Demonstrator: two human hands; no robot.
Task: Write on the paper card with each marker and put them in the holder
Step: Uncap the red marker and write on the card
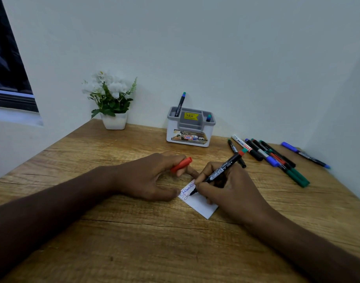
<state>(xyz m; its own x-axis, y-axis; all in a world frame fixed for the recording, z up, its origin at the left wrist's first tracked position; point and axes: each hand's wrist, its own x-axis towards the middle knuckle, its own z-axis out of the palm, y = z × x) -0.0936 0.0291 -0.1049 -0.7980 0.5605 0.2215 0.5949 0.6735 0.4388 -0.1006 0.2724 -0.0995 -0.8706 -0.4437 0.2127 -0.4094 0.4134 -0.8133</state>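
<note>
Window point(7, 64): we see a dark pane at the far left, set in the white wall.
Plant point(111, 99): white flowers in a white pot, standing at the back of the desk point(73, 231).
Left hand point(150, 178): we find it resting on the desk, fingers curled round a red cap point(181, 164); its thumb tip touches the card's left edge.
Card point(201, 206): a white card lying flat between the two hands; blue and red writing shows along its upper left part.
Holder point(190, 127): a white and grey box near the back wall, behind the hands; we count two markers standing in it, one tall at the left, one low at the right.
Right hand point(232, 193): it pinches a black marker point(220, 172) in a writing grip, the tip down on the card.
Loose markers point(273, 156): a cluster lying on the desk at the right, well apart from the card; one blue marker point(305, 155) lies alone further right.
</note>
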